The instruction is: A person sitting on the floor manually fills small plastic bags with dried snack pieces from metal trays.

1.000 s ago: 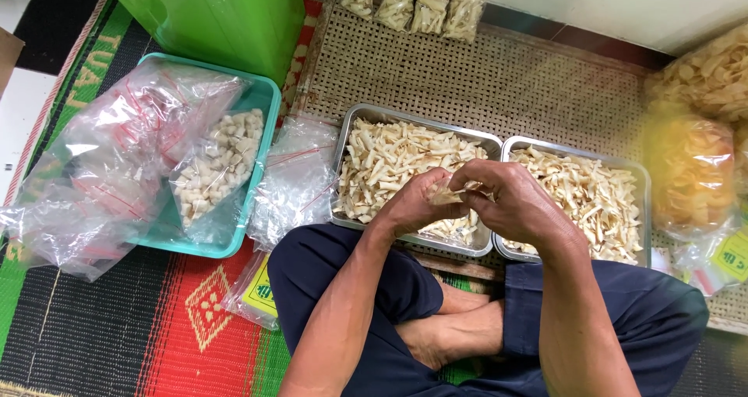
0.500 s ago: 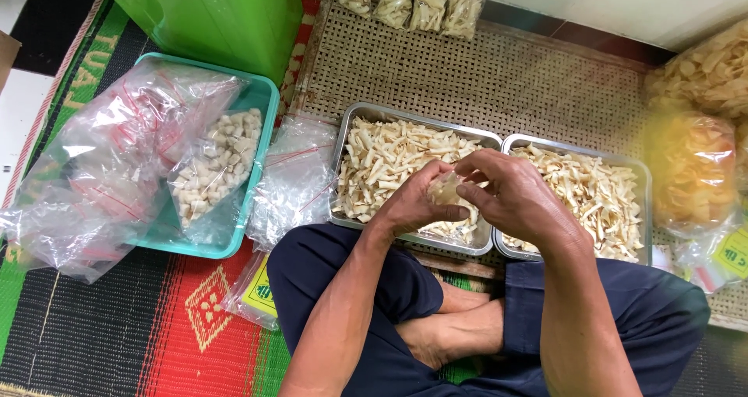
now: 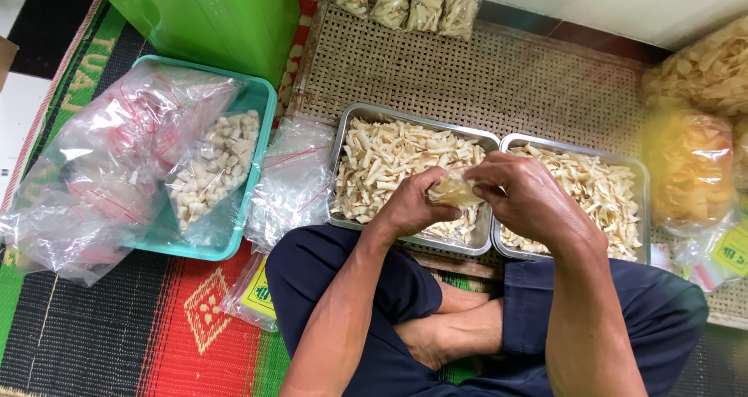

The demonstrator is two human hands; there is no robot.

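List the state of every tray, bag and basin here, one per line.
Left metal tray: full of pale chips.
Right metal tray: full of pale chips.
Small clear bag: partly filled, held by left hand and right hand.
Teal basin: holds a filled bag.
Four bags by the wall: filled.

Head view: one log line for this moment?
left hand + right hand: holding small bag | over left tray | teal basket alongside

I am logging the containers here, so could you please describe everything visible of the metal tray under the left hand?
The left metal tray is a shallow rectangular pan, shiny steel by its look, with rounded corners. It lies flat on the woven mat, heaped with pale cut strips. Its right rim meets the second tray; the left hand hovers over its near edge.
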